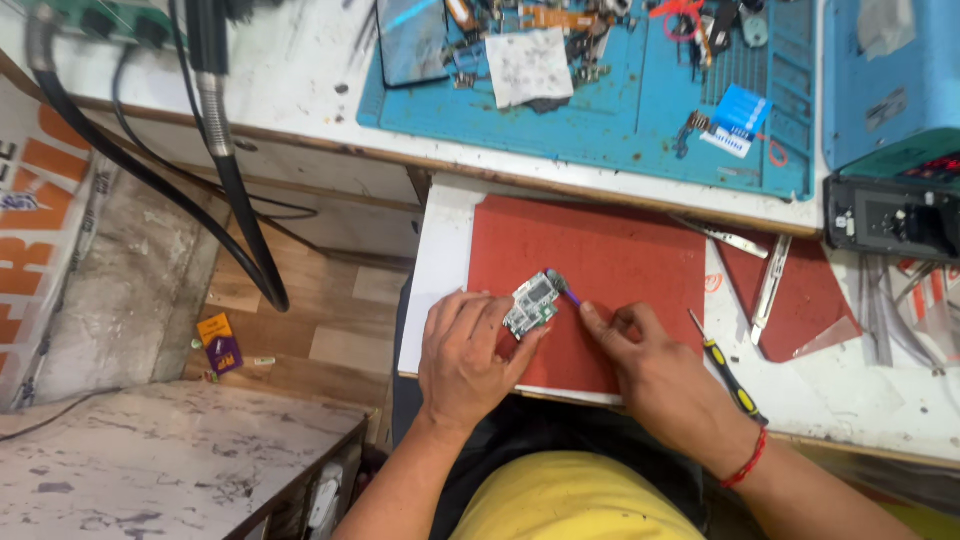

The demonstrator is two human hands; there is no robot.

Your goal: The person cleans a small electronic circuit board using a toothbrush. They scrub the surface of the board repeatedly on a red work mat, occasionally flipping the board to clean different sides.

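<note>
Here, on the near red mat (600, 260), the left hand (465, 350) pinches a small pale-green circuit board (530, 303), while the right hand (640, 350) grips a purple-tipped tool (570, 293) touching its right edge. Board details are too small to read. Farther off, clutter on the blue mat (620, 120) is cut off.

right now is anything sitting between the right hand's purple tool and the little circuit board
Nothing visible does. The right hand pinches a thin purple tool whose tip already meets the top edge of the small circuit board. The left hand steadies the board from its other side on the red mat, clear of the tool's path.
</note>
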